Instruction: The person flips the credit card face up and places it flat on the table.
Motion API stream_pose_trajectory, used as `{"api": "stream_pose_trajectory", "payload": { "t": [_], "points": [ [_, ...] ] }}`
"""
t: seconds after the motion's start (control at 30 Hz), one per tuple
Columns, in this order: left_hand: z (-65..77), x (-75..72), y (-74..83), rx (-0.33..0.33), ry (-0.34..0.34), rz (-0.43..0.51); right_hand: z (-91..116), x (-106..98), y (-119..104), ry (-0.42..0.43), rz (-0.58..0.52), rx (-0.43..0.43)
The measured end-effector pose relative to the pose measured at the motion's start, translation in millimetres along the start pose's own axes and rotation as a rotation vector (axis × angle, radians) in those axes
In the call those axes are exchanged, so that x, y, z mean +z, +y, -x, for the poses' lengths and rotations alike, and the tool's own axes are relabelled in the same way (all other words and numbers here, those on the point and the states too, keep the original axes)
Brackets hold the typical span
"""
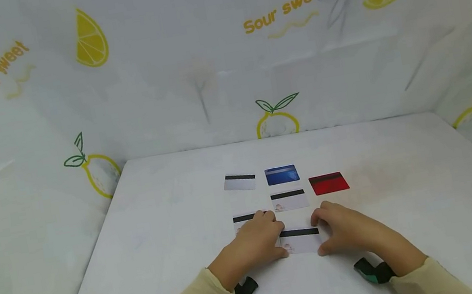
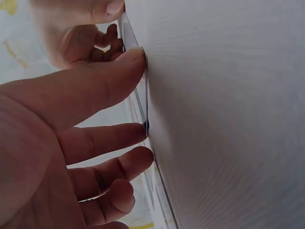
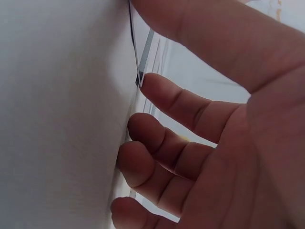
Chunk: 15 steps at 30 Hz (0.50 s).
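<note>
A white card with a black stripe (image 1: 301, 243) lies at the front of the group, between my two hands. My left hand (image 1: 254, 242) pinches its left short side, thumb at the near corner and index finger at the far one. On the opposite side my right hand (image 1: 352, 229) holds the card the same way. In the left wrist view the thumb (image 2: 114, 78) presses the edge of the card, low along the white tabletop. Under my left hand, partly hidden, lies another striped white card (image 1: 243, 221).
Beyond the hands lie a third striped white card (image 1: 289, 201), a blue card (image 1: 282, 175), a red card (image 1: 329, 184) and a tilted white card (image 1: 240, 183). The white table (image 1: 169, 194) meets a lemon-printed sheet (image 1: 161, 92) behind. Dark straps (image 1: 246, 289) sit near both wrists.
</note>
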<state>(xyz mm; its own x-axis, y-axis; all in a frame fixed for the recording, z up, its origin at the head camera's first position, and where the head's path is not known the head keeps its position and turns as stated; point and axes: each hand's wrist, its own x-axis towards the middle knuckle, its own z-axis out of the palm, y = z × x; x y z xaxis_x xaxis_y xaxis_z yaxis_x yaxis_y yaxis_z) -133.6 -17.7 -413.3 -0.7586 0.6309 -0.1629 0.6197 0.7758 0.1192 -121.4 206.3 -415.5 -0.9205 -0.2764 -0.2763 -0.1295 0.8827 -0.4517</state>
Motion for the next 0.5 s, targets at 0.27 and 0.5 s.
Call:
{"api": "stream_pose_trajectory", "payload": {
  "t": [0.27,0.5],
  "points": [
    [-0.2,3.5,0.4,-0.023,0.034,0.025,2.9,0.6,-2.4,0.015,-0.048,-0.055],
    [0.2,3.7,0.9,-0.043,0.042,0.044,4.8,0.8,-6.4,0.004,-0.089,-0.1]
  ]
}}
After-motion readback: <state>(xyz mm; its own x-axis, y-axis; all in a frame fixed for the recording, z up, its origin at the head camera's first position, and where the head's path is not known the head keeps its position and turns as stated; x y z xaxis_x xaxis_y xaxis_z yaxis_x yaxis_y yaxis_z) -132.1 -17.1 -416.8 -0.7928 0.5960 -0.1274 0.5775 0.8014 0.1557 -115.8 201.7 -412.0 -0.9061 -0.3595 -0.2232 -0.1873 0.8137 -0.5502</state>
